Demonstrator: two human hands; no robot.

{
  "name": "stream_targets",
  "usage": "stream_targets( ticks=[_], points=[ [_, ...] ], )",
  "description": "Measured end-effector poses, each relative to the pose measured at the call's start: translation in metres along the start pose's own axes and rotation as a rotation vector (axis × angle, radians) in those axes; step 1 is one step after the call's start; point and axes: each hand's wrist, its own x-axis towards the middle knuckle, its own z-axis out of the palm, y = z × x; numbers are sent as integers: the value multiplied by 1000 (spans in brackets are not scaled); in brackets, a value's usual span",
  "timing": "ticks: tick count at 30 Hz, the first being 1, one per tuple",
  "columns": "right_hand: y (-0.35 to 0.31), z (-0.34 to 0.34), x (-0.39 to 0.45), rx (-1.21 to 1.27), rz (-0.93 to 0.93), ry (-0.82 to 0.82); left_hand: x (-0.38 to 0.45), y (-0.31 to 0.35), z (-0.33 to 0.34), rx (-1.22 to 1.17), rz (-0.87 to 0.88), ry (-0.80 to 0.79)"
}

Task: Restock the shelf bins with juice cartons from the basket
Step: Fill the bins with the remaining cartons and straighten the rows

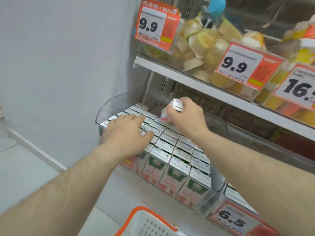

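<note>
A clear plastic shelf bin (109, 106) holds several rows of small juice cartons (172, 169) with silver tops and red-and-green fronts. My right hand (185, 116) grips one juice carton (175, 106), tilted, above the back rows of the bin. My left hand (127, 132) lies flat with straight fingers on the carton tops at the bin's left side. A white basket with an orange rim (136, 217) shows at the bottom edge; its contents are hidden.
The shelf above (187, 79) carries tubs of cut fruit (204, 43) behind red price tags reading 9.9 and 16. A 6.5 tag (233, 220) hangs below the bin. A pale wall (68, 57) stands at left. Another bin of cartons (238, 198) adjoins on the right.
</note>
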Motion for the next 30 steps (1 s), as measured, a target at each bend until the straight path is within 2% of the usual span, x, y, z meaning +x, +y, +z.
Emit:
stream_targets(
  ticks=[3, 6, 8, 19, 24, 30],
  points=[
    [5, 25, 42, -131, 60, -56, 7, 0, 9, 139, 2, -138],
    [5, 48, 82, -76, 225, -77, 13, 0, 11, 212, -3, -210],
    [10, 61, 98, -78, 260, -90, 13, 0, 12, 217, -9, -211],
    [17, 86, 105, 25, 367, -510, 13, 2, 12, 230, -20, -239],
    [25, 83, 109, 85, 487, -592, 13, 1, 13, 228, -16, -236],
    [17, 83, 113, 65, 516, -652, 14, 1, 14, 230, -11, -221]
  ],
)
